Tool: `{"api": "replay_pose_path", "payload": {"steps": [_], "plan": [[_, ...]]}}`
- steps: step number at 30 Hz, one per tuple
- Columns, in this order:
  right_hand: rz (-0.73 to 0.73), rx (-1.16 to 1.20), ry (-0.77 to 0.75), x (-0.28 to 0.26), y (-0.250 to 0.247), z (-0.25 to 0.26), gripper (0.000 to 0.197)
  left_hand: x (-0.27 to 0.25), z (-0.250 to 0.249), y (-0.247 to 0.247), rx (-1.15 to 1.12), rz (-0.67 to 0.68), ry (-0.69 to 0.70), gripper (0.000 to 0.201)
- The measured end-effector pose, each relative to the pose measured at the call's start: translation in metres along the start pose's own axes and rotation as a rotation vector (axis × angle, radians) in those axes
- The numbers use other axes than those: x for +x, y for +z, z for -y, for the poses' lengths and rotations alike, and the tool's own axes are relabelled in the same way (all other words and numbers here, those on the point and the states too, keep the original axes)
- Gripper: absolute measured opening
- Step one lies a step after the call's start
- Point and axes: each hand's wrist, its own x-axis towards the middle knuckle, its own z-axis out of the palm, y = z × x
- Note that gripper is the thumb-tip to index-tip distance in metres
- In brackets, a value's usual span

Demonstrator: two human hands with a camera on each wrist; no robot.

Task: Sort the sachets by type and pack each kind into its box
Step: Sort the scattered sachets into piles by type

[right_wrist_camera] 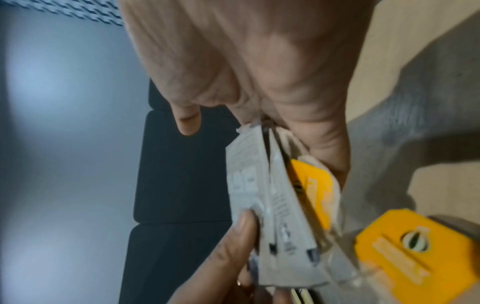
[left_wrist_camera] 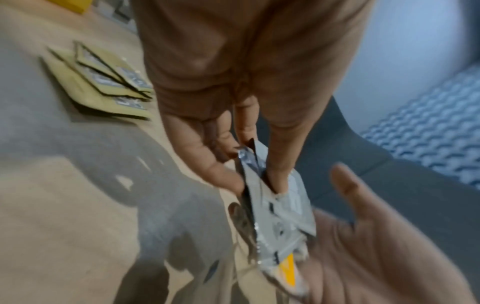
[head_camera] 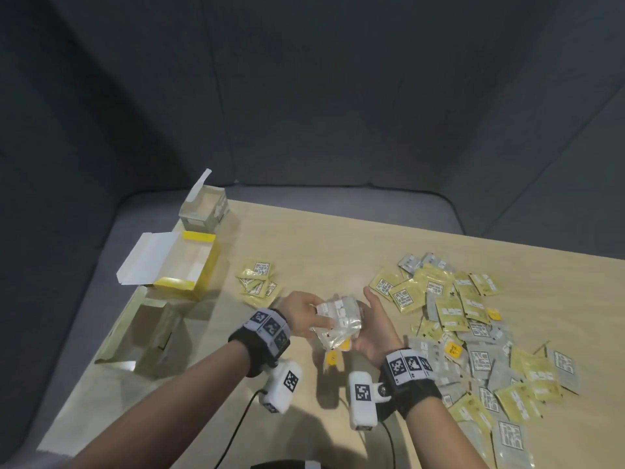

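Observation:
Over the middle of the table both hands meet at a stack of silver sachets (head_camera: 338, 319), some with orange labels. My left hand (head_camera: 323, 321) grips the stack, thumb on top and fingers beneath; the left wrist view shows the fingers pinching the silver sachets (left_wrist_camera: 280, 216). My right hand (head_camera: 368, 313) stands edge-on against the stack's right side, palm toward it and thumb free. In the right wrist view the stack (right_wrist_camera: 259, 195) lies against the right palm. Three open boxes stand at the left: yellow (head_camera: 182, 262), grey (head_camera: 203, 211), olive (head_camera: 145, 333).
A big mixed pile of yellow-green and silver sachets (head_camera: 473, 333) covers the right of the table. A small pile of yellow-green sachets (head_camera: 258, 279) lies beside the yellow box. One orange-labelled sachet (head_camera: 333, 358) lies under the hands. Cables trail at the near edge.

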Motion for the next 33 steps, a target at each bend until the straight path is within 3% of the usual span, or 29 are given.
{"api": "replay_pose_path", "payload": {"steps": [6,10,14,16,19,20,22,27,33], "plan": [[-0.044,0.023,-0.044,0.002,-0.022,0.002,0.022,0.015,-0.024,-0.027,-0.213,-0.074,0.014,0.011],[-0.050,0.069,-0.083,0.000,-0.030,0.007,0.035,0.030,-0.033,-0.029,-0.246,-0.087,0.005,0.018],[-0.092,-0.144,-0.133,-0.002,-0.031,0.008,0.027,0.029,-0.038,-0.022,-0.299,-0.056,-0.002,0.029],[-0.121,-0.273,-0.212,0.002,-0.033,0.006,0.039,0.028,-0.040,-0.021,-0.274,-0.003,0.004,0.033],[-0.082,-0.451,-0.268,0.006,-0.025,0.006,0.081,0.019,-0.047,-0.017,-0.370,0.097,0.000,0.022],[-0.055,-0.508,-0.259,0.006,-0.020,0.008,0.076,0.015,-0.052,-0.015,-0.393,0.148,0.006,0.021],[-0.027,-0.582,-0.252,0.001,-0.007,0.013,0.032,0.010,-0.056,-0.014,-0.400,0.197,0.006,0.020],[-0.068,-0.622,-0.305,0.006,-0.009,0.006,0.003,0.013,-0.061,-0.020,-0.445,0.087,0.024,0.025],[-0.128,-0.508,-0.290,0.000,-0.032,0.000,0.021,0.023,-0.061,-0.034,-0.543,0.001,-0.063,0.029]]}}
